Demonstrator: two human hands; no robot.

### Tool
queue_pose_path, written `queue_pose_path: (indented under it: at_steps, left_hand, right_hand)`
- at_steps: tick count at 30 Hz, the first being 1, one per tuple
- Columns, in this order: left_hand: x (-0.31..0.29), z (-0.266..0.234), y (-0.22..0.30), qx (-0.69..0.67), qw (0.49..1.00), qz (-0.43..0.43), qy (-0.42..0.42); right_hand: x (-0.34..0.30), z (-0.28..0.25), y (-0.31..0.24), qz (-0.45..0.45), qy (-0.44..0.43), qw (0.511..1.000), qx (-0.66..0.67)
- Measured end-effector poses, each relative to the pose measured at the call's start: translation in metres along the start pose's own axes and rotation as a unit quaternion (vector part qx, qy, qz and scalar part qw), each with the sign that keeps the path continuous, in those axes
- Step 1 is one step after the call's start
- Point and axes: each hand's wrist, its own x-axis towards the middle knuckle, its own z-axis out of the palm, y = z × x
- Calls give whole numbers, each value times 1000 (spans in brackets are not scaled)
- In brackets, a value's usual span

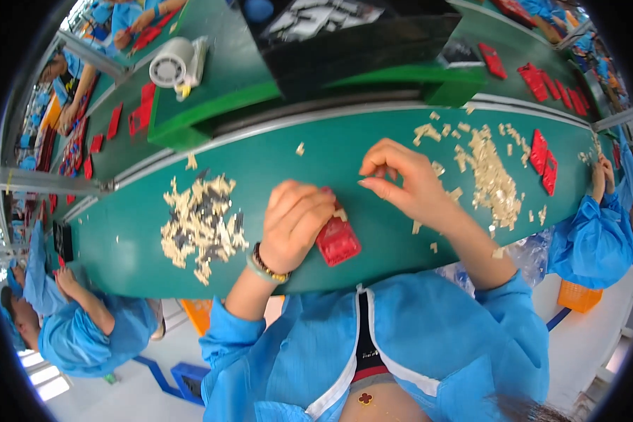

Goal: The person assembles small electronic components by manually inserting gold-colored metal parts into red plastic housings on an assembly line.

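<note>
A red plastic casing (340, 243) lies on the green work table in front of me. My left hand (294, 218), with bracelets at its wrist, is closed over the casing's upper left part and hides it. A small cream-coloured piece (340, 214) shows on the casing beside my fingertips. Up and to the right of the casing, apart from it, my right hand (408, 184) is raised with curled fingers. Its thumb and forefinger tips are close together in a pinch; whether something tiny is between them I cannot make out.
Cream and dark small pieces (200, 228) are heaped at left, more cream pieces (494, 179) at right. Two red casings (544, 162) lie far right. Beyond the table stand a green-edged shelf with a black box (359, 53) and a white fan (172, 63). Co-workers sit on both sides.
</note>
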Motion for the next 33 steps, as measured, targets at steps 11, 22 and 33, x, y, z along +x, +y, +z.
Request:
queue_pose_path:
  at_steps: [11, 22, 33]
  left_hand:
    - [-16, -3, 2, 184, 979, 84, 33]
    - [-38, -7, -2, 48, 966, -234, -100]
    - [-44, -16, 8, -66, 922, -363, 114]
  right_hand:
    - [13, 31, 0, -92, -139, 986, 16]
    - [-33, 42, 26, -47, -76, 975, -202]
    - [19, 73, 21, -262, 57, 920, -286]
